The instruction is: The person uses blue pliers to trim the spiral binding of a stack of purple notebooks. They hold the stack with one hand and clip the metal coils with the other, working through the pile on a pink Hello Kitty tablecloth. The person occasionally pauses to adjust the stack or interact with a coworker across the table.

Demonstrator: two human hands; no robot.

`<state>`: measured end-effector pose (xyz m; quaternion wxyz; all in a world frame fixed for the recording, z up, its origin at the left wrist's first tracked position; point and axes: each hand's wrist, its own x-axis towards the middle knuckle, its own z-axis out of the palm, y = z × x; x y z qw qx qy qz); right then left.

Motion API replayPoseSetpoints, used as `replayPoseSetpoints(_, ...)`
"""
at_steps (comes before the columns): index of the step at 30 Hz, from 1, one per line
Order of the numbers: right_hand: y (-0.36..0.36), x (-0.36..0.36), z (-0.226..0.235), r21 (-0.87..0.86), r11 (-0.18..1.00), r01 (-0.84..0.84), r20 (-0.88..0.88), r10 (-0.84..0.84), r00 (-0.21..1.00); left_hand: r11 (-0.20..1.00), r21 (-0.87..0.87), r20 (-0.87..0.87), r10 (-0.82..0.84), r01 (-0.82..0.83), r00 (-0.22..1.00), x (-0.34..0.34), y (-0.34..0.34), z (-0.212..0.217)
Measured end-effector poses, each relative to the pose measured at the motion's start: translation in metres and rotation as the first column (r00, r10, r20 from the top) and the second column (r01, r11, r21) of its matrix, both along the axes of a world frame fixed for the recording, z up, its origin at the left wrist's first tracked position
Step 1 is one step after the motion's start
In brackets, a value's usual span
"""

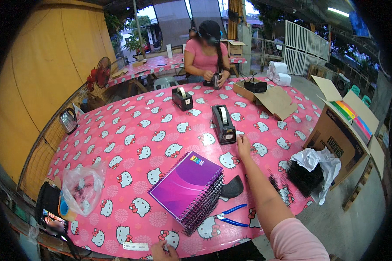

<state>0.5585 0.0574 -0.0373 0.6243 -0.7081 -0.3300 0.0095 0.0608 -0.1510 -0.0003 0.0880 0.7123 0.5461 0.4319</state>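
My right arm stretches across the table, its hand beside the near end of a black tape dispenser. The fingers are drawn together there; whether they pinch a bit of tape is too small to see. At the near edge, my left hand is partly cut off by the frame, fingers loosely bent and apart, with nothing visible in it. Between the hands lies a stack of spiral notebooks with a purple top cover and black coils. Blue-handled pliers and a dark rounded pad lie right of the stack.
A second tape dispenser stands farther back. Across the table a person handles a dark object. At right are black coils in white wrapping and an open carton. A plastic bag, phone and kettle sit left.
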Motion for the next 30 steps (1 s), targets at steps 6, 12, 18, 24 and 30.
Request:
replayPoseSetpoints(6, -0.01, -0.014, 0.009, 0.062, 0.998, -0.012, 0.037, 0.01, 0.999, 0.995, 0.093, -0.085, -0.024, 0.032, 0.996, -0.004, 0.004, -0.01)
replayPoseSetpoints(12, -0.014, -0.019, 0.011, 0.078, 0.997, 0.011, 0.022, -0.013, 1.0, 0.995, 0.095, -0.027, 0.011, -0.008, 1.0, 0.002, 0.001, -0.007)
replayPoseSetpoints(18, -0.013, -0.018, 0.009, 0.093, 0.995, 0.02, 0.019, -0.022, 1.0, 0.998, 0.053, 0.005, 0.024, -0.025, 1.0, 0.008, -0.002, 0.004)
replayPoseSetpoints(24, -0.016, -0.012, -0.002, 0.181, 0.982, 0.057, 0.001, -0.058, 0.998, 0.995, 0.092, 0.028, -0.049, 0.047, 0.998, 0.002, -0.001, -0.005)
replayPoseSetpoints(30, -0.03, -0.034, -0.002, 0.256, 0.966, 0.025, -0.029, -0.018, 0.999, 0.995, 0.081, 0.019, 0.048, -0.05, 0.999, 0.005, -0.001, -0.012)
